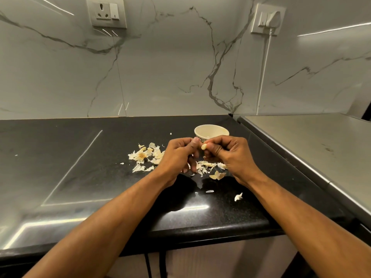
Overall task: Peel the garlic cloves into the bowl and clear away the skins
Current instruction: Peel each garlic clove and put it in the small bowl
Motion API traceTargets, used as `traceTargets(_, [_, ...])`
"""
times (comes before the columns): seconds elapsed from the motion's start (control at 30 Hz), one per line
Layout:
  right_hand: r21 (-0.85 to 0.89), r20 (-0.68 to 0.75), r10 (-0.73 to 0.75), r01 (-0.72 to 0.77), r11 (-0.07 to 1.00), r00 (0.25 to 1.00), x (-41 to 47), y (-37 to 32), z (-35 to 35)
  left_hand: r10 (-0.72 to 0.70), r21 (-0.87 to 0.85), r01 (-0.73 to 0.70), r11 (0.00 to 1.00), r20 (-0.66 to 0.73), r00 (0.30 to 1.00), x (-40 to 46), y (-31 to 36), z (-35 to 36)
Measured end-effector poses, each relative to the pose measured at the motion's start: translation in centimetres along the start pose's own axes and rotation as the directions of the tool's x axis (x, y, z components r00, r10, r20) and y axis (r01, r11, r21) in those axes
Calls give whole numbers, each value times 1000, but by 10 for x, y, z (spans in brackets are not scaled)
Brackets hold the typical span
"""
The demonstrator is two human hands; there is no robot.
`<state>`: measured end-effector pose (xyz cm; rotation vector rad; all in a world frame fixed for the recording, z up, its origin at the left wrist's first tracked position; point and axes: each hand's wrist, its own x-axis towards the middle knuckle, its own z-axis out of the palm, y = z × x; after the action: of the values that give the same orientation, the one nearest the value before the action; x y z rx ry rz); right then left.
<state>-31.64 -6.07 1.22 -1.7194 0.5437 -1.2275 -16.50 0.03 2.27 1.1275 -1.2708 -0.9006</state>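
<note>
A small cream bowl [211,131] stands on the black counter just behind my hands. My right hand [230,155] pinches a pale garlic clove [204,146] between thumb and fingers, close in front of the bowl. My left hand [180,155] is curled beside it, thumb raised near the clove; whether it holds any skin I cannot tell. A heap of garlic skins [145,155] lies left of my left hand. More skins [210,167] lie under and between my hands. Loose bits of skin [238,197] lie nearer the counter's front edge.
The black counter [80,167] reaches left and ends at a rounded front edge. A steel surface [311,141] adjoins it on the right. A marble wall stands behind, with a socket [106,13] and a plugged-in white cable [265,63].
</note>
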Motion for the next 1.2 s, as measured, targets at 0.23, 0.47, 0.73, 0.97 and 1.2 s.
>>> traceTargets(0.23, [-2,-46,16,-16,1000,999,0,0,0,96,57,-94,994,-42,994,-1,0,2])
traceTargets(0.47, [45,-39,-10,12,999,999,-2,-1,4,223,306,-166,938,-164,961,3,-4,7])
traceTargets(0.73, [148,-28,42,-37,988,999,-2,-2,7,213,250,-171,953,-156,965,2,-3,10])
traceTargets(0.97, [227,11,99,-99,969,995,-1,-3,4,167,107,-156,982,-107,980,0,0,11])
traceTargets(1.2, [73,-43,21,-17,997,999,0,-2,2,124,80,-119,990,-65,990,2,-1,3])
